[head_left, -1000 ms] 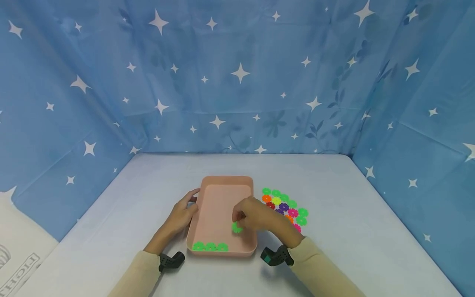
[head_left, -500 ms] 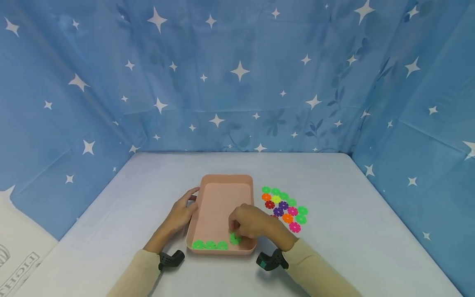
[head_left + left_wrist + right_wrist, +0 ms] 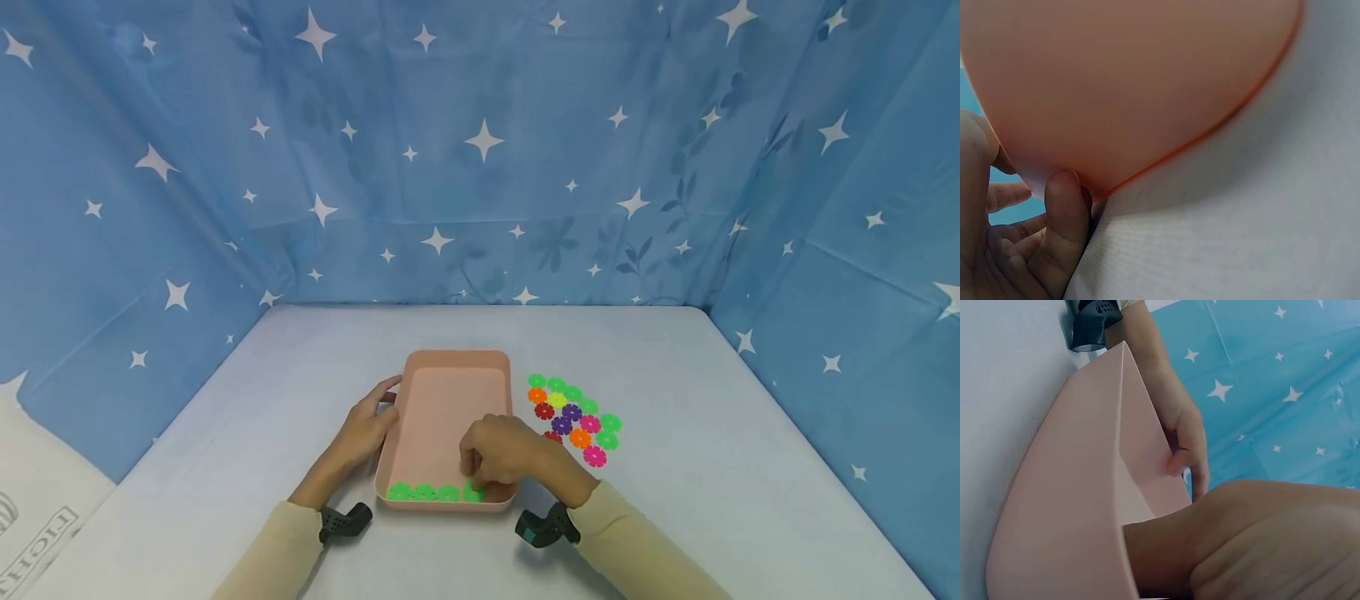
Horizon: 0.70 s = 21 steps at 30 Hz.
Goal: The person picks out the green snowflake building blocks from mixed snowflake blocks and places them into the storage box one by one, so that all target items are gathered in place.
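Note:
A shallow pink tray [image 3: 453,400] stands on the table. My left hand [image 3: 367,425] rests at its left side; in the left wrist view the thumb [image 3: 1065,197] touches the outer wall. My right hand [image 3: 498,450] reaches over the tray's right side, fingers bent and fingertips pinching a green notched plastic disc [image 3: 473,493] at the near wall. That disc is partly covered by the fingers. Left of it, several like green discs [image 3: 424,492] line the near wall in a row. In the right wrist view the tray wall [image 3: 1066,506] hides the right fingertips.
Right of the tray lie several loose notched discs: green [image 3: 609,423], orange [image 3: 580,438], yellow [image 3: 557,400], purple [image 3: 562,425], pink [image 3: 595,456] and dark red [image 3: 544,411]. A star-patterned blue curtain [image 3: 480,192] stands behind the white table [image 3: 637,350].
My right hand has moved toards the near wall with the green disc, bringing it to the right end of the row. The left hand stays at the tray's side.

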Available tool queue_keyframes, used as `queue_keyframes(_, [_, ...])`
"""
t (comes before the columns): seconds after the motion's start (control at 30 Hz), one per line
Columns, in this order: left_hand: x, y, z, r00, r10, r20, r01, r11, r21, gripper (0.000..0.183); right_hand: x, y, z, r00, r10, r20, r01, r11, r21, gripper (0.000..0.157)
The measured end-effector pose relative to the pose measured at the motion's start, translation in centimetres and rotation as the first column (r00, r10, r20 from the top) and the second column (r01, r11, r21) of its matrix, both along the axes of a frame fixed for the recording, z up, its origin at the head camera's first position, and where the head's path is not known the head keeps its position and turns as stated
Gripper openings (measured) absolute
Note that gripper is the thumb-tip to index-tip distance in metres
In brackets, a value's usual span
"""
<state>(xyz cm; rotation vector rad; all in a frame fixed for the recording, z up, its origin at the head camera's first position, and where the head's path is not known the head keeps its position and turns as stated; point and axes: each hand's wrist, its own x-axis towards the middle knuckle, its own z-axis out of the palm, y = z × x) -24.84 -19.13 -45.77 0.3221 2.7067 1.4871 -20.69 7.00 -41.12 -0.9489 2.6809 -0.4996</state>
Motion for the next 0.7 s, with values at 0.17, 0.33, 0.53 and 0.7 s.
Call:
queue_keyframes(0.17, [-0.1, 0.0, 0.0, 1.0, 0.006, 0.0, -0.006, 1.0, -0.009, 0.061, 0.1, 0.0, 0.1, 1.0, -0.009, 0.016, 0.009, 1.0, 0.016, 0.021])
queue_keyframes(0.33, [-0.1, 0.0, 0.1, 1.0, 0.007, 0.003, -0.007, 1.0, -0.003, 0.061, 0.2, 0.0, 0.2, 1.0, -0.01, 0.023, 0.009, 1.0, 0.01, 0.023])
queue_keyframes(0.53, [0.0, 0.1, 0.1, 1.0, 0.019, 0.0, -0.019, 0.999, -0.026, 0.062, -0.1, 0.5, 0.5, 0.997, 0.038, 0.069, -0.03, 0.992, -0.122, 0.023])
queue_keyframes(0.7, [0.1, 0.1, -0.1, 1.0, 0.021, -0.002, -0.021, 1.0, -0.024, 0.062, -0.6, 1.4, 1.1, 0.995, 0.048, 0.083, -0.024, 0.965, -0.261, 0.024])
